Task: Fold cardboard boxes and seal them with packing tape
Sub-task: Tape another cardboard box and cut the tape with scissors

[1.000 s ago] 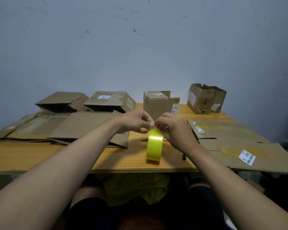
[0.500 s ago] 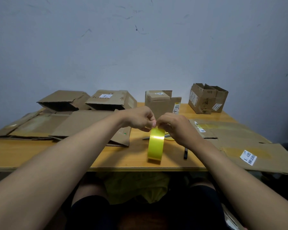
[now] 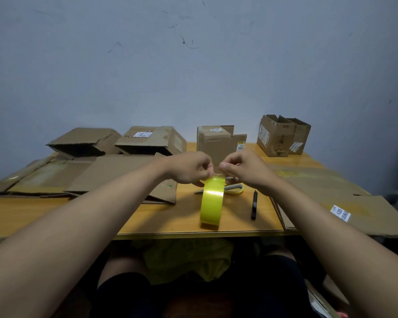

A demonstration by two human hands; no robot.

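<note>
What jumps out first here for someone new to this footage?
The bright yellow tape roll stands on edge near the front of the wooden table, with the left hand and right hand both pinching at its top. Behind it an upright cardboard box stands at the table's back, with flattened cardboard spread to the left. A black pen lies just right of the roll.
</note>
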